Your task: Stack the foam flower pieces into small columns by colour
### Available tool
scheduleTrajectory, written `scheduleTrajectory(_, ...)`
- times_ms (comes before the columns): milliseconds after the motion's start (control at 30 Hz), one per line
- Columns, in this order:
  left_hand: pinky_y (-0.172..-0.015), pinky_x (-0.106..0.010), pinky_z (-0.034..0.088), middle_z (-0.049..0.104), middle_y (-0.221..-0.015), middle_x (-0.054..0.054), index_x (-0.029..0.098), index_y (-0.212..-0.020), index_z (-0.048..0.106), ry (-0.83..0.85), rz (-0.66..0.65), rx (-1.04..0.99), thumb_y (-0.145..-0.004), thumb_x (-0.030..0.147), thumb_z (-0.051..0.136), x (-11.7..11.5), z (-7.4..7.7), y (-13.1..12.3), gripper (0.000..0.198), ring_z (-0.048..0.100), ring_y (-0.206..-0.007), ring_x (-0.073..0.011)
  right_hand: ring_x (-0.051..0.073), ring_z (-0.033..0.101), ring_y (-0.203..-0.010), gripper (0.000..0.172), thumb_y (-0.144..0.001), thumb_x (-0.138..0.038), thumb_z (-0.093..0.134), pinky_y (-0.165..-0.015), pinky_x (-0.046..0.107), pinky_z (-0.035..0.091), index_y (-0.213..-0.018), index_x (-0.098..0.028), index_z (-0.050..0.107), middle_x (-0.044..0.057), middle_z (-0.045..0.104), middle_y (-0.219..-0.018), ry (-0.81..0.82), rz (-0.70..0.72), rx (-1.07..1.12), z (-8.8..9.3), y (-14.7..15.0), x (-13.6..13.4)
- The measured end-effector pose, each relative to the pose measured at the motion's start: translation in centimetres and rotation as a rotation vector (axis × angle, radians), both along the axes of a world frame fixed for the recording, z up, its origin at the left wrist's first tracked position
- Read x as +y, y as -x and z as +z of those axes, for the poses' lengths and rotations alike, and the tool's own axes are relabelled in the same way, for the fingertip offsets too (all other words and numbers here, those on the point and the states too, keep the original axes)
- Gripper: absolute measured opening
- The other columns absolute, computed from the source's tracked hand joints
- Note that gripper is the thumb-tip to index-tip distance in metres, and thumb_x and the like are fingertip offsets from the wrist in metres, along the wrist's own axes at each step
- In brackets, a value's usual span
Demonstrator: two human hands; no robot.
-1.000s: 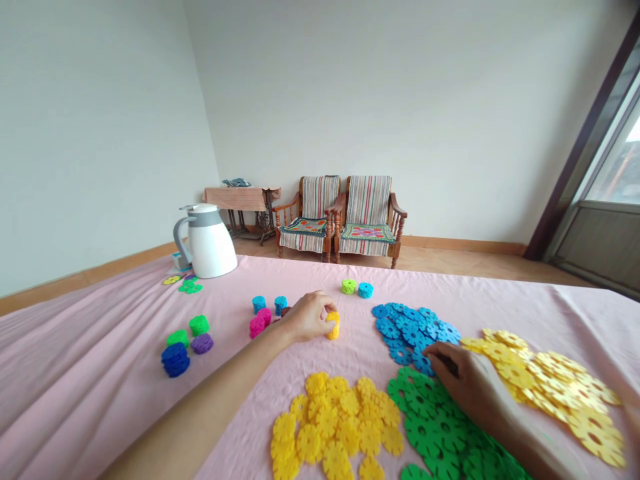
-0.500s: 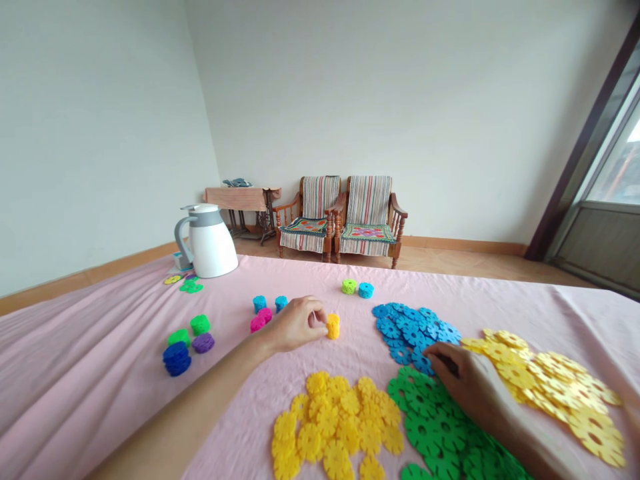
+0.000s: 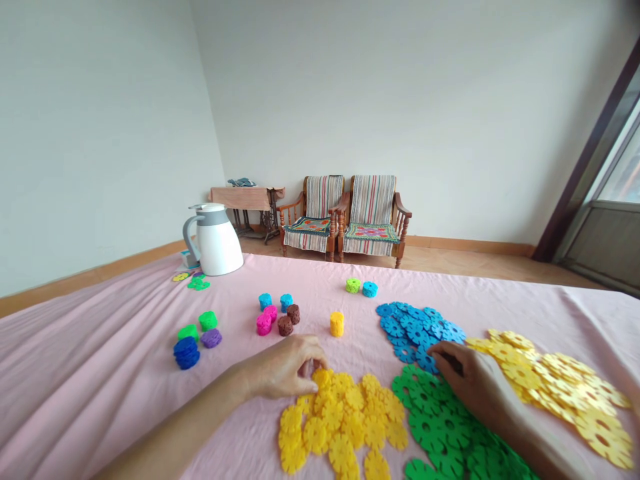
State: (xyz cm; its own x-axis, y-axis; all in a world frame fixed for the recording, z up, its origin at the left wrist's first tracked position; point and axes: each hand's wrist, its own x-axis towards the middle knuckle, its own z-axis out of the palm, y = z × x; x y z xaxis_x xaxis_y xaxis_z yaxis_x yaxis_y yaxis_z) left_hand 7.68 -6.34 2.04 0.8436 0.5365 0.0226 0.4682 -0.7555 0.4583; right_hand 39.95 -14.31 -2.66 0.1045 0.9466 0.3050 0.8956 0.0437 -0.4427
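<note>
My left hand [image 3: 287, 369] rests at the far edge of the near pile of yellow flower discs [image 3: 340, 423], fingers curled in a pinch on a disc there. A small yellow stack [image 3: 337, 324] stands upright on the pink cloth [image 3: 100, 373], apart from that hand. My right hand [image 3: 473, 383] lies where the blue disc pile [image 3: 415, 327] meets the green disc pile [image 3: 440, 427], fingers bent down onto the discs; what it holds, if anything, is hidden. A second yellow pile [image 3: 555, 387] spreads to the right.
Small stacks stand farther back: pink [image 3: 267, 321], brown [image 3: 289, 319], cyan [image 3: 275, 301], lime and cyan [image 3: 361, 287], plus blue, green and purple ones [image 3: 196, 338] on the left. A white jug [image 3: 216, 239] stands at the far left. Two wooden chairs [image 3: 347, 217] stand beyond the table.
My left hand let go of the small yellow stack and pulled back toward me to the near yellow pile. The brown stacks it hid now show. My right hand has barely moved.
</note>
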Motion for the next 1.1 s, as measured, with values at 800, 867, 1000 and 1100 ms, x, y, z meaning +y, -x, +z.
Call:
scheduleTrajectory(800,-0.061,-0.021,0.04,0.057,-0.076,0.0,0.018,-0.084,0.069,-0.241,0.278,-0.151,-0.06,0.016,0.059,7.2,-0.4,-5.3,0.026,0.054,-0.066,-0.0127,0.016,0.059,-0.067,0.034,-0.085,-0.039,0.035,-0.062,0.026,0.04,-0.08,-0.022,0.064,0.001,0.066,-0.072,0.009,0.016,-0.003,0.1,-0.1,0.0)
scheduleTrajectory(867,-0.062,-0.021,0.041,0.057,-0.078,0.0,0.019,-0.085,0.069,-0.241,0.284,-0.145,-0.06,0.016,0.059,7.2,-0.4,-5.2,0.027,0.055,-0.068,-0.013,0.017,0.06,-0.067,0.035,-0.084,-0.039,0.035,-0.062,0.026,0.041,-0.08,-0.022,0.064,0.001,0.066,-0.072,-0.002,0.019,-0.004,0.1,-0.1,0.1)
scheduleTrajectory(1000,-0.065,-0.022,0.043,0.059,-0.087,-0.001,0.018,-0.095,0.066,-0.238,0.322,-0.214,-0.065,0.019,0.059,6.8,-0.4,-4.4,0.031,0.054,-0.066,-0.0111,0.017,0.06,-0.064,0.035,-0.083,-0.04,0.036,-0.061,0.026,0.042,-0.077,-0.022,0.065,0.002,0.067,-0.07,-0.018,0.013,-0.003,0.3,0.0,0.1)
scheduleTrajectory(1100,-0.065,-0.022,0.044,0.06,-0.085,-0.001,0.016,-0.092,0.065,-0.229,0.439,-0.287,-0.068,0.013,0.053,6.1,-1.1,-3.4,0.027,0.054,-0.064,-0.0101,0.017,0.06,-0.064,0.034,-0.082,-0.04,0.038,-0.06,0.025,0.043,-0.076,-0.022,0.066,0.001,0.067,-0.07,-0.04,-0.002,0.024,0.5,0.1,0.0)
